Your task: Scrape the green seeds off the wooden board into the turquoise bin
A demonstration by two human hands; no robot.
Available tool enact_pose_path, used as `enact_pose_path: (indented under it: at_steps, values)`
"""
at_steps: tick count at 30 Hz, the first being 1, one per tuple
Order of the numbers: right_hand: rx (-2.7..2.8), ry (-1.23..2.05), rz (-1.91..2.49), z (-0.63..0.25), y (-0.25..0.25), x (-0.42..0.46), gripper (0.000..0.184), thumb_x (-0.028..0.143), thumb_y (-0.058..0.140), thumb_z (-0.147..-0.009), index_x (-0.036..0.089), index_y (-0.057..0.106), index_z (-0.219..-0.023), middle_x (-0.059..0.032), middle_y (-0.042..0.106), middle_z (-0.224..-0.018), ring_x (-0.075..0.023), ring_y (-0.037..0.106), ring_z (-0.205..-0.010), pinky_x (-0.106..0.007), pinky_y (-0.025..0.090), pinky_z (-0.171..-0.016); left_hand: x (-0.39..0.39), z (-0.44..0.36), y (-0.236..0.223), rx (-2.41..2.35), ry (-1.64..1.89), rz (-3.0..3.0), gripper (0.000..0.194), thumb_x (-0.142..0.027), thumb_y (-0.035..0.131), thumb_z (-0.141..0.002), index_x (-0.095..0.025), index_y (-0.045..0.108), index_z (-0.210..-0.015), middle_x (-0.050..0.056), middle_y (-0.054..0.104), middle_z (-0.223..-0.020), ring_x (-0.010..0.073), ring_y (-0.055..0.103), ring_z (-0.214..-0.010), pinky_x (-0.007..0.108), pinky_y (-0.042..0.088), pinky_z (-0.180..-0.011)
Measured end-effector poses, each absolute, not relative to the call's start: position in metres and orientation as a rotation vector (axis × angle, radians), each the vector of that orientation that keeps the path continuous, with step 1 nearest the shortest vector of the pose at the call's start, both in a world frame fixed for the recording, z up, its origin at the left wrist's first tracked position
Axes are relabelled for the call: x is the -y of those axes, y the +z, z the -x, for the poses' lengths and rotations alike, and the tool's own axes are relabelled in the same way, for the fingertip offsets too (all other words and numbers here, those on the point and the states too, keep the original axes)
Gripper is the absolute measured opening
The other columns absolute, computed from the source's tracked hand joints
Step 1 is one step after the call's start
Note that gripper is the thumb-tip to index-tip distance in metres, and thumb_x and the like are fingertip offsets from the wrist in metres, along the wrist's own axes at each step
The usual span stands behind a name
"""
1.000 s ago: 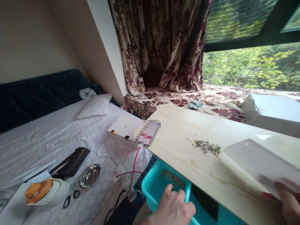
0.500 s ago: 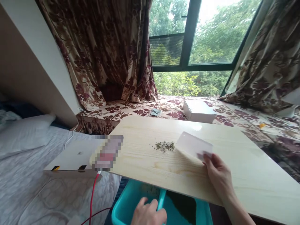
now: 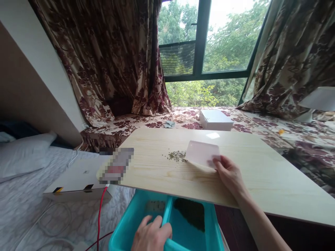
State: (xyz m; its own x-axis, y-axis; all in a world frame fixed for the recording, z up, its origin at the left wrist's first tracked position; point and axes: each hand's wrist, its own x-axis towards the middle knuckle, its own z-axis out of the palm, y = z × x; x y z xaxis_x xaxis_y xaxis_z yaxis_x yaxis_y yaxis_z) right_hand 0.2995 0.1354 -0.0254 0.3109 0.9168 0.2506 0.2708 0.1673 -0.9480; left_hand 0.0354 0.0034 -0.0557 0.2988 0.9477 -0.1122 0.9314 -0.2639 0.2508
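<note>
My right hand (image 3: 231,176) pinches the near right corner of a thin, translucent plastic card (image 3: 201,153). The card is tilted over a pale wooden tabletop (image 3: 157,177), its left edge at a small heap of dry, greenish-brown bits (image 3: 176,156). Below the table's front edge is a turquoise bin (image 3: 217,233) split by a divider. My left hand (image 3: 153,235) lies over its left compartment with curled fingers, closed at the divider. Dark, fine material (image 3: 192,214) fills part of the right compartment. A few small bits show in the left one.
A phone, blurred out (image 3: 117,167), lies at the table's left end with a red cable (image 3: 99,212). Left of it, a flat white box (image 3: 75,174) rests on the bed (image 3: 23,195). A white box (image 3: 216,120) and a lamp (image 3: 318,99) stand on the window ledge.
The view has shifted slightly. The card has come up to the heap's right edge, with my right hand moving left. My left hand stays at the bin's divider.
</note>
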Motion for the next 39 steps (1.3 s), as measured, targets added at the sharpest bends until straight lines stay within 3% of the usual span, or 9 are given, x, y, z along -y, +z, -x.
enact_pose_path:
  at_steps: [10,26,39]
  values:
    - [1.187,0.643,1.346,-0.296,-0.019,-0.130,0.024,0.036,0.056,-0.071,0.017,0.065,-0.083,-0.0053,0.070,-0.075,-0.0195,0.064,-0.068,-0.030,0.050,-0.060,0.005,-0.043,-0.022,-1.799,0.168,-2.109,0.010,-0.027,0.066,-0.068,-0.023,0.062,-0.076,0.000,0.060,-0.080,0.0243,0.056,-0.088,0.038,0.038,-0.089]
    - [1.162,0.521,1.411,-0.304,-0.024,-0.131,0.026,0.031,0.053,-0.068,0.016,0.068,-0.082,-0.0020,0.066,-0.065,-0.0165,0.057,-0.056,-0.026,0.048,-0.051,0.001,-0.049,-0.013,-1.796,0.228,-2.110,0.012,-0.032,0.066,-0.070,-0.023,0.060,-0.076,0.000,0.061,-0.079,0.0241,0.057,-0.088,0.035,0.037,-0.087]
    - [1.167,0.569,1.361,-0.299,-0.023,-0.132,0.030,0.035,0.054,-0.069,0.015,0.067,-0.088,-0.0044,0.068,-0.071,-0.0184,0.061,-0.062,-0.028,0.050,-0.051,0.001,-0.048,-0.015,-1.807,0.259,-2.124,0.012,-0.032,0.066,-0.070,-0.023,0.060,-0.076,0.000,0.060,-0.077,0.0256,0.057,-0.089,0.038,0.037,-0.089]
